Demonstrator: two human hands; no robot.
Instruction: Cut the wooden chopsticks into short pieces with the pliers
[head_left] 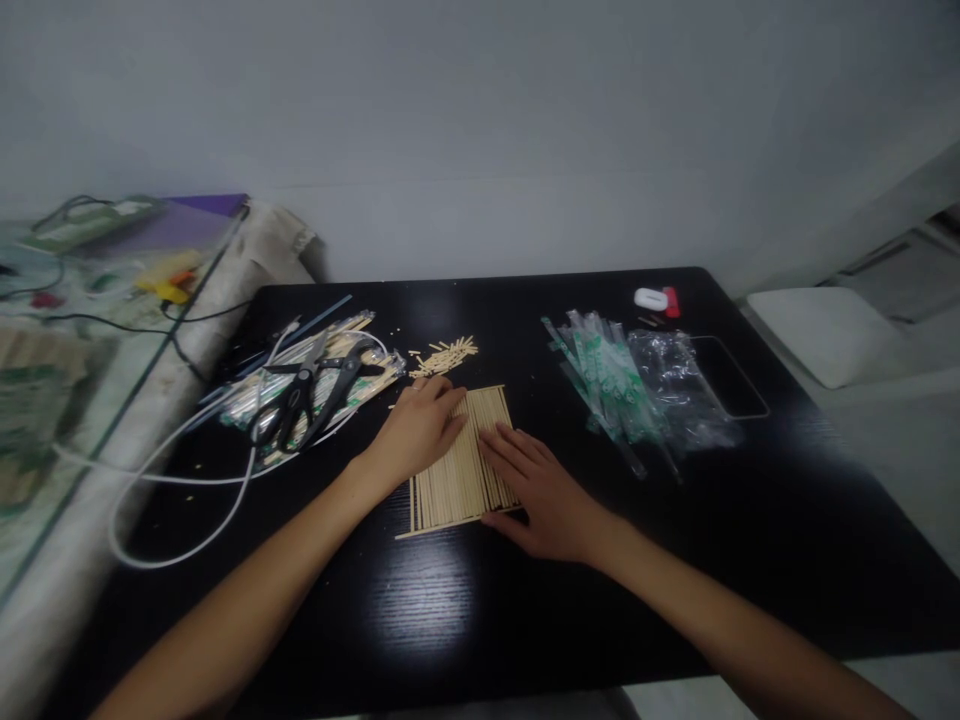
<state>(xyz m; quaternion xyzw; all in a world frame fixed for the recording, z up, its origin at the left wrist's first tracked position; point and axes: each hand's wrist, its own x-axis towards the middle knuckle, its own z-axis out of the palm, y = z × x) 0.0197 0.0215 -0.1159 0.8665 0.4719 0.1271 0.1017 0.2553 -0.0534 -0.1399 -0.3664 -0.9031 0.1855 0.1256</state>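
A flat panel of thin wooden sticks [459, 470] laid side by side rests on the black table, with a crosswise stick along its near and far edges. My left hand [421, 425] lies over the panel's left side, its fingers stretched toward the far edge. On the right side my right hand [544, 490] rests with spread fingers across the sticks, its thumb by the near edge. Neither hand grips anything that I can see. Just beyond the panel is a small heap of short cut stick pieces [448, 355].
Left on the table [427, 620], scissors [296, 395] and black-handled pliers [337, 385] lie on wrapped sticks, beside a looping white cable [244, 490]. At right are empty plastic wrappers [607, 375], a clear bag [682, 390], a phone-like slab [727, 375] and a white case [650, 299].
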